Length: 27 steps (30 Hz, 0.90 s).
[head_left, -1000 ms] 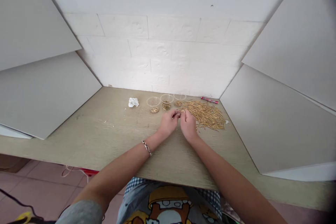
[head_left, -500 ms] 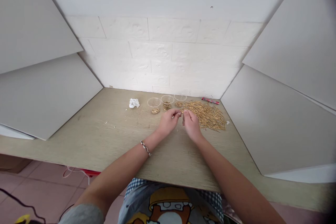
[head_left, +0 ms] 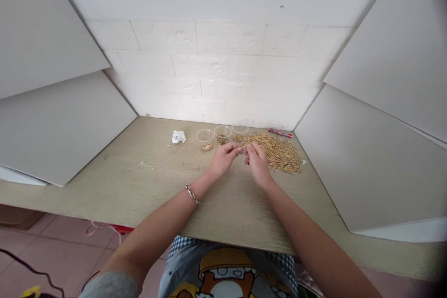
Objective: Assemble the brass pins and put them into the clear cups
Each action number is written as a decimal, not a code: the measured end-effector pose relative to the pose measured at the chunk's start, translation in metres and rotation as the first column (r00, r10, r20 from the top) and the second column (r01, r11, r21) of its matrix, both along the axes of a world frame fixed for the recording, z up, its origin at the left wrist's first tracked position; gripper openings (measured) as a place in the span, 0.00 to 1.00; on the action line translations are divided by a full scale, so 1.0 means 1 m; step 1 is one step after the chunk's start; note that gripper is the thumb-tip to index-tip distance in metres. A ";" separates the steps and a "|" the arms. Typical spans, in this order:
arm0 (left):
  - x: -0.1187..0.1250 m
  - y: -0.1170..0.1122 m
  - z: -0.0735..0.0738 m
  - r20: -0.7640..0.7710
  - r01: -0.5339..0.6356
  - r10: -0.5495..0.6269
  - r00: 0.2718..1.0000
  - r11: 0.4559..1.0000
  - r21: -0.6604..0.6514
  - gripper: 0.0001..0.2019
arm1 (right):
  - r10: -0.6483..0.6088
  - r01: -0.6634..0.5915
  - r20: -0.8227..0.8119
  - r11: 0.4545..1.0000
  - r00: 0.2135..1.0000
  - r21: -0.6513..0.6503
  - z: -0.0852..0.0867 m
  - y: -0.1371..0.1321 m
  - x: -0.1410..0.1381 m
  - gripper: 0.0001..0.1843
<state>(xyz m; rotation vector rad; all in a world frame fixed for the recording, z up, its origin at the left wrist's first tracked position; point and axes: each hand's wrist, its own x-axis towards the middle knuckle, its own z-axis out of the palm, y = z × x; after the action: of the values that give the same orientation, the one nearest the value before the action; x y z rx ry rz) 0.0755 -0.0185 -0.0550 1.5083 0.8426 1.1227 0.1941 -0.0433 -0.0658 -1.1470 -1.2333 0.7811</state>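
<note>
My left hand [head_left: 225, 158] and my right hand [head_left: 257, 160] are held close together above the table, fingertips pinched and facing each other. Whatever sits between the fingers is too small to make out. Just right of my right hand spreads a heap of thin gold-coloured sticks or pins [head_left: 281, 151]. Behind my hands stand three clear plastic cups; the left cup [head_left: 205, 135], the middle cup [head_left: 223, 132] and the right cup [head_left: 240, 129]. Small gold pieces [head_left: 221, 139] fill the bottom of the middle one, and similar gold pieces [head_left: 207, 147] show low in the left one.
A crumpled white tissue [head_left: 179, 137] lies left of the cups. A red patterned tube [head_left: 280, 133] lies behind the gold heap. White wall panels [head_left: 223, 70] close off the back, and grey boards lean at the left [head_left: 66, 125] and right [head_left: 387, 163].
My two hands have drawn slightly apart at the fingertips, the right one shifting a little to the right. The cups and the gold heap stay where they were.
</note>
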 end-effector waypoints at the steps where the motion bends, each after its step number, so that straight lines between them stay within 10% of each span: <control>1: 0.000 0.000 0.001 0.033 0.006 -0.005 0.999 1.000 -0.023 0.09 | -0.012 0.012 0.034 1.000 0.999 0.019 0.001 -0.001 0.000 0.14; 14: -0.002 0.005 -0.002 0.135 0.014 -0.001 0.991 0.995 -0.096 0.11 | -0.149 0.039 0.486 0.973 0.861 0.230 0.009 -0.012 -0.004 0.08; 27: -0.004 0.005 0.000 0.021 -0.011 0.011 1.000 1.000 -0.007 0.08 | -0.126 0.039 0.456 0.980 0.881 0.196 0.009 -0.011 -0.003 0.09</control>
<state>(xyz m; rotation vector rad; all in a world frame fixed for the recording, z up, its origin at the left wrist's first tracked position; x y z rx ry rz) 0.0719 -0.0131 -0.0546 1.4854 0.8407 1.1411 0.1912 -0.0542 -0.0568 -1.2682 -1.6057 0.3196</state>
